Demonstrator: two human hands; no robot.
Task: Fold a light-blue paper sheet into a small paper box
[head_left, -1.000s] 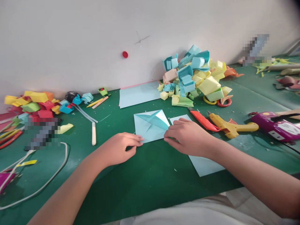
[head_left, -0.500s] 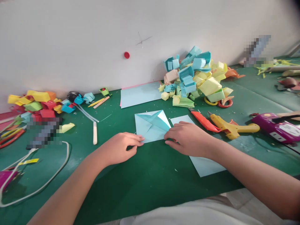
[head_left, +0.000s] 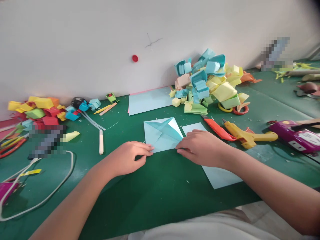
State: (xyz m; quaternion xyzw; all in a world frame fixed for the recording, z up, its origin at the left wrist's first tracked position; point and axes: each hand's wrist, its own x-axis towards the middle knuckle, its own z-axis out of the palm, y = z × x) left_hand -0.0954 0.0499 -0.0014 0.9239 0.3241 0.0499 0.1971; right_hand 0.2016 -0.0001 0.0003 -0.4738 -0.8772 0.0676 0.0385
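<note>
- Table (head_left: 150, 196), green.
- Sheet (head_left: 217, 178), blue, partly beneath right arm.
- Right hand (head_left: 202, 146): fingers curled at folded paper's (head_left: 162, 133) right corner; pinch cannot be told.
- Left hand (head_left: 130, 156): fingertips on near left corner; pinch likewise unclear.
- Folded paper: on table, between hands.

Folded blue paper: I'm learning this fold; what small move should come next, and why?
Probably press the raised-looking right flap flat with the right hand, which is at its lower end; the left hand touches the folded blue paper near its lower left corner.
</note>
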